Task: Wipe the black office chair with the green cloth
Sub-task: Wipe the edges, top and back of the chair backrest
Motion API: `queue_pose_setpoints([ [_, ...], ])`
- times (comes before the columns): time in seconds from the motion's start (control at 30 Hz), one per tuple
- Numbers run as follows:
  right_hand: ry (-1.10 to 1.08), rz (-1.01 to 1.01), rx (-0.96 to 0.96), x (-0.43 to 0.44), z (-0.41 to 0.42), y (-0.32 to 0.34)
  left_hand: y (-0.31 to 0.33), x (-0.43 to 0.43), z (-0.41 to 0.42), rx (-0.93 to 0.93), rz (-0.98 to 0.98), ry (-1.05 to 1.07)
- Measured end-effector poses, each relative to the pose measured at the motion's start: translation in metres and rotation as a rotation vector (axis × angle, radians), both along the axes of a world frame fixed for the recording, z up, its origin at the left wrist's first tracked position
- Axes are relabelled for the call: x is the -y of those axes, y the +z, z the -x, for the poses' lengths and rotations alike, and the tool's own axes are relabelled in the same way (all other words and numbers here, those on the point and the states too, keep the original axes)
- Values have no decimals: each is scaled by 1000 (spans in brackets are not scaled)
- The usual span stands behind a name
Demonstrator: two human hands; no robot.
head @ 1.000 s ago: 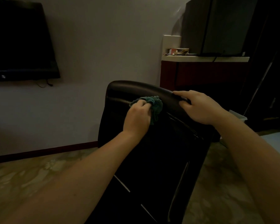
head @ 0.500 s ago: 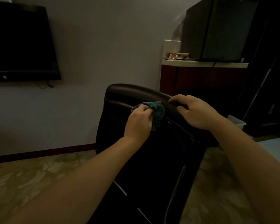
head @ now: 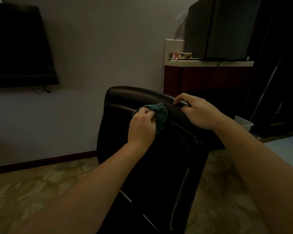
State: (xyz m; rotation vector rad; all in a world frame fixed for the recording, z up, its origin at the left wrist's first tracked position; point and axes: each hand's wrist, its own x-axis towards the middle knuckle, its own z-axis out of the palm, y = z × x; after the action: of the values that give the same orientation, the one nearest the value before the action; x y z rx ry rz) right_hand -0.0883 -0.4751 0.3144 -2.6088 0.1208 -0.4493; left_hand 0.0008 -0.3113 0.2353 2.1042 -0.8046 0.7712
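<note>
Black office chair (head: 152,166), smooth glossy leather, rounded top edge: left hand (head: 143,126) grips bunched fuzzy green cloth (head: 160,114) against it, right hand (head: 200,113) curled over edge.

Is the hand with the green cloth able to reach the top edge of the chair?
Probably yes. The left hand holds the green cloth just below the top edge of the chair, with nothing between.

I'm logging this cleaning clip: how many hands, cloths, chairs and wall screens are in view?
Hands: 2 (left hand, right hand)
Cloths: 1 (green cloth)
Chairs: 1 (black office chair)
Wall screens: 1 (television)
Total: 5
</note>
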Motion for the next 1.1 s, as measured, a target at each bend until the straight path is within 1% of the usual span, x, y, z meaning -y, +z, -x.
queue_pose_setpoints([
  [0.1, -7, -53, 21, 1, 0, 0, -8, 3, 15, 80, -24, -91],
  [0.2, 4, -100, 25, 3, -1, -1, -11, -1, 19, 175, -121, -189],
  [0.27, 12, -110, 21, 3, -3, -1, -6, -6, 8, 195, -171, -165],
  [0.4, 20, -125, 7, 2, -5, 1, 4, -5, -10, 16, -41, -12],
  [0.43, 16, -121, 9, 2, -5, 0, 4, -2, -9, -3, -26, 13],
  [0.5, 5, -104, 20, 3, -5, 0, -3, 5, -2, 23, -31, 22],
  [0.6, -4, -89, 36, 4, -4, -1, -13, 8, 13, 99, -57, -38],
  [0.73, -7, -83, 45, 3, -4, 0, -10, -1, 14, 208, -165, -137],
  [0.77, -3, -85, 43, 3, -5, 0, -7, -4, 9, 188, -168, -128],
  [0.8, 1, -90, 38, 2, -5, 0, -4, -4, 2, 130, -138, -91],
  [0.87, 6, -106, 28, 2, -7, 0, 3, -2, -7, -51, -32, 32],
  [0.9, 5, -122, 28, 2, -7, 0, 5, 2, -9, -115, 2, 87],
  [0.93, 4, -142, 28, 3, -6, 0, 5, 7, -6, -139, 6, 125],
  [1.0, 3, -175, 30, 4, -7, 0, 0, 17, 9, -107, -1, 123],
  [1.1, 7, -185, 42, 5, -7, 0, -14, 21, 34, 14, -4, 15],
])
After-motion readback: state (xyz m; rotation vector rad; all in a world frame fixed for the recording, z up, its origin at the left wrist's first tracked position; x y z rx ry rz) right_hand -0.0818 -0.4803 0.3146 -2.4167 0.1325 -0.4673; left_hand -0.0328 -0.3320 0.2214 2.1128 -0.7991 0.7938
